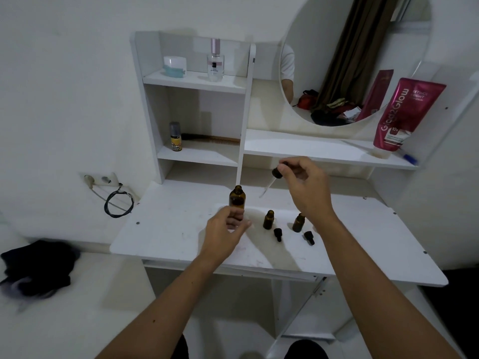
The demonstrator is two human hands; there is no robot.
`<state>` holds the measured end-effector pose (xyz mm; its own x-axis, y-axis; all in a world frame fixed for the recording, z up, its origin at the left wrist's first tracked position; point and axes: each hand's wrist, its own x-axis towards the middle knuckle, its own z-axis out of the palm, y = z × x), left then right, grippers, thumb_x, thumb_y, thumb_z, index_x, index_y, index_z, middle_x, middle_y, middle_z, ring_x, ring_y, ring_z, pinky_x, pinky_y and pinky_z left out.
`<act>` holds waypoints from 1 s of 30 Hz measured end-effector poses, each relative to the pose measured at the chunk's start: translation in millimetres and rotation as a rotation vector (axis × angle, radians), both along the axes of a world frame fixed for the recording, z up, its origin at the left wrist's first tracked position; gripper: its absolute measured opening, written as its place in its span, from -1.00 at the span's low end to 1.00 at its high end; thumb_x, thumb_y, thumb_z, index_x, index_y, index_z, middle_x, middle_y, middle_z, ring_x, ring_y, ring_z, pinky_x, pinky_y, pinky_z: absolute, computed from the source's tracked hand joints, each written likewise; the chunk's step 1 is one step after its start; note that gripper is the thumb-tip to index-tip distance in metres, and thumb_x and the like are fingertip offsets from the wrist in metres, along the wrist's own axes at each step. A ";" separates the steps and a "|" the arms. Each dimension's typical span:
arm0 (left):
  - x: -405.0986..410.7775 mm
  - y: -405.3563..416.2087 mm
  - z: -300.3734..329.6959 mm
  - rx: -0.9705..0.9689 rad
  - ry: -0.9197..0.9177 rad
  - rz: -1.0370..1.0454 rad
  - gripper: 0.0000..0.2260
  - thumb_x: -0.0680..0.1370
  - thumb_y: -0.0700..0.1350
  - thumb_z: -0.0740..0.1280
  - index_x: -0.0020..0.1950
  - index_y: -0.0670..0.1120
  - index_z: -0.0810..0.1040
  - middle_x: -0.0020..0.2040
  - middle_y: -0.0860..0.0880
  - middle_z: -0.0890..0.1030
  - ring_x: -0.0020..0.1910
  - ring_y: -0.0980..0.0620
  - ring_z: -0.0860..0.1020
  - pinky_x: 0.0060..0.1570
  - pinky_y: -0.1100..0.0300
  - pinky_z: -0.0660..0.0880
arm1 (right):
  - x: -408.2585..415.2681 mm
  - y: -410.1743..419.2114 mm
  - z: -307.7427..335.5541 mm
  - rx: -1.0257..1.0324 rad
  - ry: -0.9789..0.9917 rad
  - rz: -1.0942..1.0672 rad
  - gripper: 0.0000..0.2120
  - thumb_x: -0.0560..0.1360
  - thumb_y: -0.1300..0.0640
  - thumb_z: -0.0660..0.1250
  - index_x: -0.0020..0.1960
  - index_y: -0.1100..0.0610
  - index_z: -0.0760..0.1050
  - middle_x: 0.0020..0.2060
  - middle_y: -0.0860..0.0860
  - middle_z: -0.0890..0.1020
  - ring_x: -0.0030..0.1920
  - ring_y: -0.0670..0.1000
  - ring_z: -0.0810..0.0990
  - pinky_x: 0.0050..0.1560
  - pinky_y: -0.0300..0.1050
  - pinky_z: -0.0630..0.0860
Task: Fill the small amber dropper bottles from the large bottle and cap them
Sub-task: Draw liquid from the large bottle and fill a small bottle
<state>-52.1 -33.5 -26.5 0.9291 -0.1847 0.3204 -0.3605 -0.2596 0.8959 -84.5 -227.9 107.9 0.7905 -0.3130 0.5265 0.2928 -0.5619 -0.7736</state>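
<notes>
While the large bottle (237, 199) is gripped low by the left hand (225, 233), its glass dropper (270, 181), pinched at the cap by the right hand (303, 185), seems light, fragile.

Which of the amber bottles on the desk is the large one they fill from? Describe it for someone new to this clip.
On the white desk under the shelf unit, three amber bottles stand in a loose row. The large bottle is the one farthest left, gripped low by the left hand. It is taller and wider than the two small bottles, and its mouth is open.
</notes>
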 end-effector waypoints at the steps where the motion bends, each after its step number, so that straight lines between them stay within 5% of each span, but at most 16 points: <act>1: 3.5 7.4 0.9 -0.007 -0.001 0.032 -0.73 0.49 -0.06 0.56 0.12 -0.08 0.62 -0.05 0.09 0.67 -0.11 0.16 0.63 -0.06 0.26 0.62 | 2.7 4.7 2.8 -0.002 -0.016 0.011 -0.87 0.59 0.12 0.43 0.12 0.10 0.67 -0.02 -0.09 0.72 -0.01 -0.18 0.65 0.06 -0.40 0.52; 11: 35.6 11.3 5.0 0.014 0.079 0.065 -0.47 0.43 -0.02 0.61 0.34 -0.02 0.51 0.25 0.08 0.59 0.19 0.06 0.57 0.22 0.15 0.56 | 28.2 36.7 12.4 0.008 -0.069 0.054 -0.87 0.58 0.14 0.44 0.11 0.13 0.67 -0.02 -0.07 0.72 0.00 -0.17 0.67 0.07 -0.38 0.54; 18: 40.5 7.2 1.9 0.004 0.140 0.053 -0.54 0.45 -0.08 0.59 0.29 -0.06 0.54 0.09 0.08 0.61 0.10 0.03 0.59 0.24 0.09 0.57 | 43.9 44.1 3.6 -0.082 -0.031 0.099 -0.90 0.58 0.18 0.44 0.07 0.14 0.68 -0.04 -0.03 0.71 -0.03 -0.17 0.66 0.04 -0.39 0.54; 24: 42.3 9.7 1.2 0.001 0.136 0.035 -0.54 0.46 -0.08 0.58 0.29 -0.07 0.53 0.10 0.08 0.61 0.09 0.05 0.58 0.13 0.33 0.52 | 56.4 51.6 -19.0 -0.156 0.100 0.127 -0.89 0.57 0.13 0.46 0.07 0.11 0.69 -0.06 -0.06 0.70 -0.06 -0.21 0.65 -0.01 -0.47 0.51; 30: 43.9 9.7 -2.7 0.019 0.120 0.030 -0.53 0.46 -0.06 0.58 0.31 -0.06 0.52 0.10 0.09 0.61 0.11 0.04 0.59 0.21 0.18 0.56 | 61.9 53.5 -39.3 -0.197 0.149 0.096 -0.93 0.52 0.14 0.51 -0.03 0.13 0.72 -0.15 -0.10 0.70 -0.13 -0.22 0.63 -0.07 -0.48 0.48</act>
